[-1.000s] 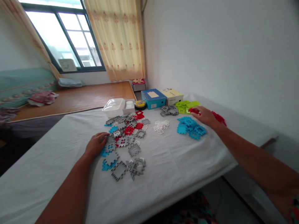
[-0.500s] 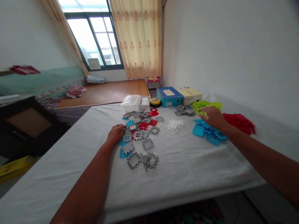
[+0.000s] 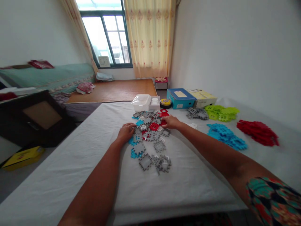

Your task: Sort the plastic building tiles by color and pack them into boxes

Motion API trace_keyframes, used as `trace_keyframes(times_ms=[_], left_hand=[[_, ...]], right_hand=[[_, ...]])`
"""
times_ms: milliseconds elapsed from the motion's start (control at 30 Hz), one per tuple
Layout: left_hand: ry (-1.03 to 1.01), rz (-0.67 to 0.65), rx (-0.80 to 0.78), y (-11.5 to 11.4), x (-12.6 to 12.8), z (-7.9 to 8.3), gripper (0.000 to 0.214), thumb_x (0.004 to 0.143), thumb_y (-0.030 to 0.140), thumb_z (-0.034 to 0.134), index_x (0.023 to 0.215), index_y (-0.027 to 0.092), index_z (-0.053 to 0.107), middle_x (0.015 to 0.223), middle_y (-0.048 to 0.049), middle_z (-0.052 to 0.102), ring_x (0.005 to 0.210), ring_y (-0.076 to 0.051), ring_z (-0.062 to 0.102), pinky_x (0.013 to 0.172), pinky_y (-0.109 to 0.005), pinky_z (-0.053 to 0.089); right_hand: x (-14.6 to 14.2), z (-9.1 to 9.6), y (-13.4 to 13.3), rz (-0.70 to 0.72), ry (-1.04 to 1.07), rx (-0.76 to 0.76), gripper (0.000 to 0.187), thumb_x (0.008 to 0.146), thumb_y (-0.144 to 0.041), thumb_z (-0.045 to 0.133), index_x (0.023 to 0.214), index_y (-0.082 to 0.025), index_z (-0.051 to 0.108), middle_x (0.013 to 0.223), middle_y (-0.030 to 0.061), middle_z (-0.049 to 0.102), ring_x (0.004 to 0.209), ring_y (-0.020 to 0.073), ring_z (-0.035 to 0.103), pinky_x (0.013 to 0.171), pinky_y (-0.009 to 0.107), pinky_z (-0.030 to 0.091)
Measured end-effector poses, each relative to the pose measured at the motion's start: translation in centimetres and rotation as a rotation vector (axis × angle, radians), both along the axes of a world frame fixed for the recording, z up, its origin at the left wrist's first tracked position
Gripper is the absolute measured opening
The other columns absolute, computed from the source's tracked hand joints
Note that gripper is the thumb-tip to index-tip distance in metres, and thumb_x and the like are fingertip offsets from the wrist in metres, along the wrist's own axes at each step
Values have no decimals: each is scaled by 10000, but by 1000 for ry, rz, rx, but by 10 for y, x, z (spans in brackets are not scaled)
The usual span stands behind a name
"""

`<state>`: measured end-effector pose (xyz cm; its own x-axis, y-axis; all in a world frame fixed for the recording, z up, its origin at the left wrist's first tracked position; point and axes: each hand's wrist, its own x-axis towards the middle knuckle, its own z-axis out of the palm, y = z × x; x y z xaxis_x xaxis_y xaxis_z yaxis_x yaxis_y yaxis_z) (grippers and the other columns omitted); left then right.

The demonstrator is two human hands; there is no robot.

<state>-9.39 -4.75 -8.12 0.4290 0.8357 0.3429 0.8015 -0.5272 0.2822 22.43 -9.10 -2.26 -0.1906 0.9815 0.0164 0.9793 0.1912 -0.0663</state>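
A mixed heap of notched plastic building tiles [image 3: 147, 136], grey, red, blue and white, lies on the white cloth in front of me. My left hand [image 3: 127, 131] rests at the heap's left edge, fingers bent over grey tiles; what they touch is partly hidden. On the heap's right side, my right hand [image 3: 171, 122] reaches in with fingertips at a red tile [image 3: 164, 121]. Whether it grips that tile is hard to make out. Nearer to me are loose grey tiles [image 3: 145, 162]. Small white window pieces [image 3: 192, 125] show partly behind my right forearm.
Sorted piles lie to the right: blue tiles [image 3: 225, 135], red tiles [image 3: 257, 132], lime-green tiles [image 3: 221, 113] and grey tiles [image 3: 197, 113]. Along the back stand a clear plastic box [image 3: 141, 102], a round black-and-yellow tin [image 3: 166, 103], a blue box [image 3: 180, 98] and a yellow box [image 3: 201, 98].
My right hand has moved left from above the green and blue piles to the mixed heap. The left hand stays at the heap's left edge. The view has shifted somewhat.
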Motion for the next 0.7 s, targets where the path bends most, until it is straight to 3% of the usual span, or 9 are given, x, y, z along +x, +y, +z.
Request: trace_keyframes(times_ms=[200,333,467,600,700], left_hand=[[29,-1,14,0,-1,1,369,844,238,437,1124,222,677,1214,-58,640,1139,-228,557,1051,-390,414],[40,-34,7,6,-6,-1,397,848,301,415,1147,216,661,1214,-59,645,1135,-229,567,1055,-402,414],[68,-55,12,19,-13,-6,455,858,383,374,1158,193,658,1228,-83,637,1136,-245,575,1048,-412,421],[87,-40,15,25,-15,-7,471,843,411,369,1145,205,666,1228,-80,641,1138,-255,581,1043,-411,431],[89,-28,12,24,-15,-6,470,832,419,373,1131,213,671,1221,-79,647,1125,-261,591,1037,-416,438]], right_hand=[[15,11,-32,29,-90,159,497,781,-270,617,1271,-232,545,1290,129,555,1167,301,483,890,410,441],[58,15,-67,60,-120,271,454,803,-282,589,1251,-215,561,1287,123,565,1163,293,483,894,405,433],[153,21,-93,-175,-35,370,420,820,-356,574,1203,-187,612,1232,96,628,1084,250,555,907,350,433],[278,29,-128,-606,-14,465,395,845,-429,525,1117,-182,671,1129,112,678,1005,243,605,841,332,454],[350,28,-158,-908,-26,414,447,846,-485,498,1133,-190,673,1114,134,679,952,267,624,765,357,464]])
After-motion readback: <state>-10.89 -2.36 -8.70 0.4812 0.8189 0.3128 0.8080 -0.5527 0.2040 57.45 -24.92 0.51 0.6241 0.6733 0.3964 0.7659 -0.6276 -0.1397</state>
